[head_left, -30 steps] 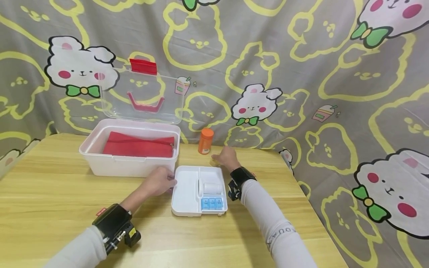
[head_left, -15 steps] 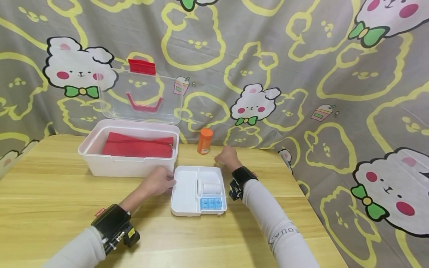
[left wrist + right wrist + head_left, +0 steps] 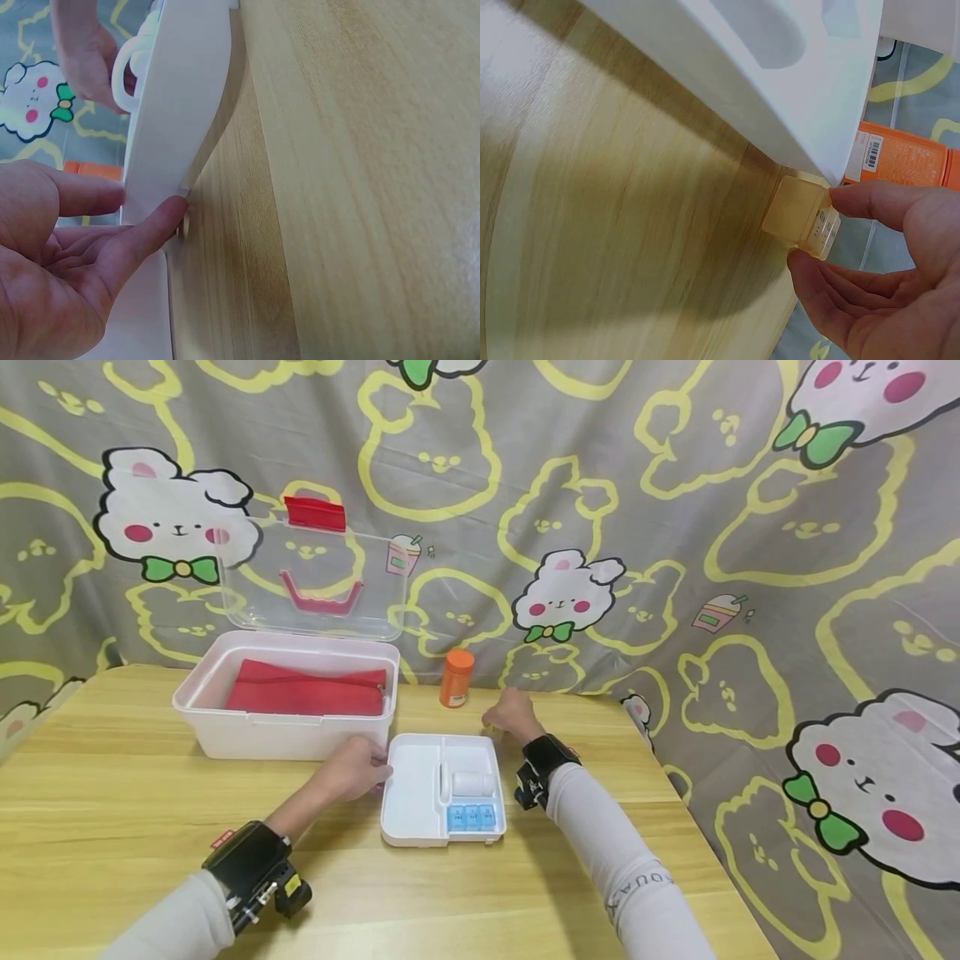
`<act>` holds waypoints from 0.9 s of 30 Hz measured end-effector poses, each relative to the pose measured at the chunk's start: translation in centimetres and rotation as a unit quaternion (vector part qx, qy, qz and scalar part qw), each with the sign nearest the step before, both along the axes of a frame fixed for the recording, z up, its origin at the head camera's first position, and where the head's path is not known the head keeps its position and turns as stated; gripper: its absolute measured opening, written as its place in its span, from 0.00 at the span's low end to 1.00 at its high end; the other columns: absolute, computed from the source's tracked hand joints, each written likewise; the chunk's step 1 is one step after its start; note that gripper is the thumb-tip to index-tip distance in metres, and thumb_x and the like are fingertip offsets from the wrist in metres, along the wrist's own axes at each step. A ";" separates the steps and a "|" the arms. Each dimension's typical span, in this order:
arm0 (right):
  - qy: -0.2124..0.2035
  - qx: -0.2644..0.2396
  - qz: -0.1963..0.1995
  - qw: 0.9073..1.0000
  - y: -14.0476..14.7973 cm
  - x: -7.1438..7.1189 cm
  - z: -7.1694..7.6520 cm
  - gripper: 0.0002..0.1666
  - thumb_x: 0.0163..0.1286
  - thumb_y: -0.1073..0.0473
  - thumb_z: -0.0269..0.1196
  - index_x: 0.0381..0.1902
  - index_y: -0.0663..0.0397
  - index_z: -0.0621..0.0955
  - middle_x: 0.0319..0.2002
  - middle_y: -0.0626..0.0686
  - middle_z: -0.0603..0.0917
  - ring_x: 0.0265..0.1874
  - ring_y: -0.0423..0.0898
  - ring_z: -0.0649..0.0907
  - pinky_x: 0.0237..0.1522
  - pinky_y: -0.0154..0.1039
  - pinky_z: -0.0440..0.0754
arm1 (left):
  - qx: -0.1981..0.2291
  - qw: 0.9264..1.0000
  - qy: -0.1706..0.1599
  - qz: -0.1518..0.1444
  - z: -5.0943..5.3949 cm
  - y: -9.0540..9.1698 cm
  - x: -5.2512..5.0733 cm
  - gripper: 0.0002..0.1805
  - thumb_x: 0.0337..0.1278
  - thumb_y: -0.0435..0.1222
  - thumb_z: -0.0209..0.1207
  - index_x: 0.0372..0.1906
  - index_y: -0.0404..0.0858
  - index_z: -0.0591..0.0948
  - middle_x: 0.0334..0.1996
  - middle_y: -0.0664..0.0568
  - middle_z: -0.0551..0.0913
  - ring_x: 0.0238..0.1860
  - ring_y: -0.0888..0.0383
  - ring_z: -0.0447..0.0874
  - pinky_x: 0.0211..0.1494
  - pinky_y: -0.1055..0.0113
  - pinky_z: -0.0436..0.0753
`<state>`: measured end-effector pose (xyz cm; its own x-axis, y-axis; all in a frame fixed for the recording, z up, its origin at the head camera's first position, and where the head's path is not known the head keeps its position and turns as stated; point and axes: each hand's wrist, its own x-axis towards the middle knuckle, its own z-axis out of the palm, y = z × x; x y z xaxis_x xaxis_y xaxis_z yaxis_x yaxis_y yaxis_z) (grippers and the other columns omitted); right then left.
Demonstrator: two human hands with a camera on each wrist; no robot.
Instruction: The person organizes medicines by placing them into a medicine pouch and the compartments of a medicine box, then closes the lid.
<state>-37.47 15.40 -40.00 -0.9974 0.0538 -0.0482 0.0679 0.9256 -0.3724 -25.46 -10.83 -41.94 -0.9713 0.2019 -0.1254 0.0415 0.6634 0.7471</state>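
Observation:
My left hand [image 3: 356, 768] grips the left edge of a white divided tray [image 3: 412, 789], its fingertips at the tray's side wall in the left wrist view. My right hand [image 3: 515, 714] is just beyond the tray's far right corner. In the right wrist view, its thumb and a finger pinch a small translucent yellow pill box [image 3: 795, 208] with print on one face, low over the table and close to the tray's corner. A blue pill box [image 3: 472, 817] with several lidded cells and a white roll [image 3: 472, 783] lie in the tray's right compartments.
Left of the tray stands a white bin [image 3: 281, 737] with its clear lid [image 3: 255, 581] raised, holding a red zip pouch [image 3: 307, 692]. An orange bottle [image 3: 456, 681] stands upright behind the tray. A patterned curtain [image 3: 450, 547] hangs along the back of the wooden table [image 3: 337, 893].
My right hand has shifted slightly to the right, away from the orange bottle, with the yellow pill box. My left hand and the tray have stayed in place.

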 end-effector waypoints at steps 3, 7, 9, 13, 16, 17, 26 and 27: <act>0.000 -0.003 0.001 1.000 0.1 0.0 -0.1 0.12 0.52 0.58 0.72 0.26 0.59 0.81 0.28 0.53 0.79 0.31 0.51 0.79 0.28 0.35 0.72 | 0.002 1.000 0.001 -0.002 0.0 0.0 0.1 0.09 0.63 0.30 0.62 0.41 0.27 0.87 0.30 0.45 0.84 0.28 0.54 0.83 0.28 0.67 0.75; 0.004 0.009 0.010 1.000 0.2 0.0 -0.1 0.12 0.52 0.58 0.72 0.23 0.57 0.79 0.26 0.54 0.80 0.28 0.50 0.80 0.27 0.34 0.73 | 0.001 1.000 0.001 -0.003 0.1 0.0 0.1 0.09 0.63 0.30 0.62 0.40 0.27 0.87 0.29 0.46 0.83 0.28 0.54 0.83 0.28 0.67 0.75; 0.005 0.019 0.015 1.000 0.2 0.0 0.0 0.12 0.52 0.58 0.72 0.22 0.57 0.80 0.26 0.54 0.81 0.28 0.50 0.80 0.27 0.34 0.73 | 0.002 1.000 0.001 -0.004 0.1 -0.1 0.1 0.08 0.63 0.30 0.62 0.40 0.27 0.87 0.29 0.46 0.83 0.28 0.54 0.83 0.28 0.67 0.75; -0.001 0.020 0.019 1.000 0.1 -0.1 0.5 0.12 0.54 0.58 0.72 0.21 0.57 0.79 0.25 0.53 0.80 0.27 0.49 0.80 0.25 0.34 0.72 | 0.002 1.000 0.000 -0.003 -0.1 -0.1 0.0 0.09 0.63 0.30 0.62 0.41 0.27 0.87 0.32 0.45 0.83 0.28 0.55 0.82 0.29 0.67 0.76; 0.003 0.019 0.026 0.999 -0.1 0.1 0.9 0.15 0.54 0.59 0.72 0.18 0.55 0.77 0.23 0.52 0.79 0.25 0.48 0.79 0.24 0.33 0.72 | 0.001 1.000 0.000 0.000 -0.1 -0.1 0.0 0.09 0.63 0.30 0.62 0.42 0.27 0.87 0.34 0.44 0.84 0.28 0.55 0.83 0.29 0.67 0.76; 0.003 0.015 0.027 1.000 -0.3 0.2 1.1 0.16 0.53 0.59 0.72 0.17 0.54 0.76 0.22 0.52 0.78 0.24 0.48 0.79 0.24 0.33 0.72 | 0.001 1.000 0.000 0.000 -0.1 -0.2 0.0 0.10 0.63 0.30 0.62 0.43 0.27 0.87 0.34 0.44 0.84 0.29 0.55 0.83 0.29 0.67 0.77; -0.015 0.023 0.039 0.999 -1.7 1.2 2.4 0.19 0.56 0.57 0.72 0.17 0.52 0.72 0.22 0.51 0.75 0.26 0.48 0.77 0.24 0.34 0.71 | -0.001 1.000 0.004 -0.002 -0.2 -0.1 -0.1 0.11 0.63 0.30 0.62 0.45 0.26 0.86 0.37 0.42 0.84 0.29 0.55 0.84 0.29 0.67 0.77; -0.014 0.024 0.038 0.999 -1.8 1.3 2.5 0.19 0.56 0.56 0.72 0.18 0.52 0.73 0.23 0.51 0.76 0.26 0.48 0.77 0.25 0.34 0.72 | -0.002 1.000 0.005 -0.003 -0.2 -0.1 -0.1 0.12 0.63 0.30 0.62 0.45 0.26 0.86 0.36 0.42 0.84 0.29 0.55 0.84 0.29 0.67 0.77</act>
